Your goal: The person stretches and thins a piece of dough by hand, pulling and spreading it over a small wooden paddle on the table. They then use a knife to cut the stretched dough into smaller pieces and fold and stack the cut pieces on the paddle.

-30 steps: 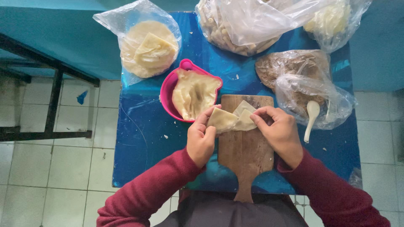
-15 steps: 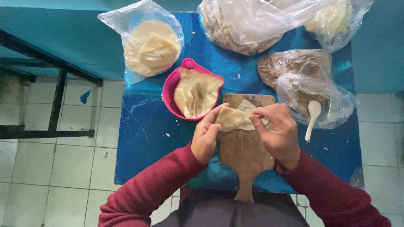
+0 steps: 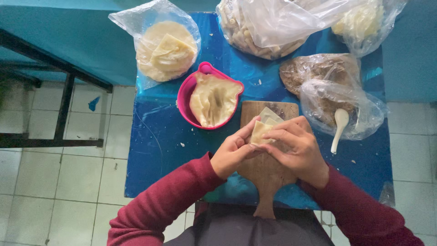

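Observation:
Both of my hands meet over a wooden board (image 3: 266, 175) on a small blue table (image 3: 159, 150). My left hand (image 3: 233, 152) and my right hand (image 3: 298, 148) pinch a pale folded dough wrapper (image 3: 261, 131) between their fingertips. A corner of a second wrapper (image 3: 269, 114) shows just behind it on the board. Left of the board stands a pink bowl (image 3: 185, 93) with a crumpled sheet of dough in it. What lies inside the folded wrapper is hidden by my fingers.
A plastic bag of round wrappers (image 3: 166, 50) lies at the back left. A bag of brown filling (image 3: 327, 86) with a white spoon (image 3: 339, 125) lies to the right, and further bags (image 3: 273, 27) line the back. A dark metal frame (image 3: 59, 91) stands on the tiled floor at the left.
My hands have drawn closer together and folded the wrapper into a smaller, tighter shape on the board. My right hand covers more of it than before.

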Available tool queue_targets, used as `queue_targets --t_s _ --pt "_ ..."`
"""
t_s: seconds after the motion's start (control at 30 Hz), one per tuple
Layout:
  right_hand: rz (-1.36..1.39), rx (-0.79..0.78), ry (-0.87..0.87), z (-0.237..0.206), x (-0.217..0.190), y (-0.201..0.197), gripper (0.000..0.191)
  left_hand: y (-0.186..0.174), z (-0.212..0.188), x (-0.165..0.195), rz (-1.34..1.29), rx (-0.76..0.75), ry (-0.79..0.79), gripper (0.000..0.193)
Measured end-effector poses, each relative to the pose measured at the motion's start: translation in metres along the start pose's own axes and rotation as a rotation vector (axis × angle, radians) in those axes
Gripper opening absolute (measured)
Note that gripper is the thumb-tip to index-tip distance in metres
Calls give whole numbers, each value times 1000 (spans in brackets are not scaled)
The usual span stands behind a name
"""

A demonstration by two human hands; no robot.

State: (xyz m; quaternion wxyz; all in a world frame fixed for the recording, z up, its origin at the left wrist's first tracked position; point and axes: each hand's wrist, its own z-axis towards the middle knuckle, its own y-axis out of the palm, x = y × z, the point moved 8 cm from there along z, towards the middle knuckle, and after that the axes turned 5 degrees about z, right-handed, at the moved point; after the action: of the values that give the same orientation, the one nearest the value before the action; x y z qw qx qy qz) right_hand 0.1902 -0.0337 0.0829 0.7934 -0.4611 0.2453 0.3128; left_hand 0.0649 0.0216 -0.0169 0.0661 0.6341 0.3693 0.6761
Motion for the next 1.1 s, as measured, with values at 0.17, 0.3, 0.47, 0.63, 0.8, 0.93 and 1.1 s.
queue_targets --t_s 0.17,0.3,0.47,0.63,0.8,0.93,1.1 --pt "-59 -34 13 0 -3 3 19 2 0 3 98 -15 45 81" --pt "2 -60 -1 -1 -4 6 23 -1 1 -3 65 25 16 75" --pt "118 -29 112 -12 14 8 16 -2 3 -6 74 32 17 73" --pt "1039 226 684 -38 76 10 8 -10 3 -5 11 123 -1 65" --pt "963 418 609 -34 79 -25 8 -27 0 12 47 321 144 54" --pt "5 196 276 -25 18 -31 10 -28 -1 18 10 354 186 54" --pt "-264 -28 45 -20 -17 8 16 -22 -2 18 -18 330 165 55"
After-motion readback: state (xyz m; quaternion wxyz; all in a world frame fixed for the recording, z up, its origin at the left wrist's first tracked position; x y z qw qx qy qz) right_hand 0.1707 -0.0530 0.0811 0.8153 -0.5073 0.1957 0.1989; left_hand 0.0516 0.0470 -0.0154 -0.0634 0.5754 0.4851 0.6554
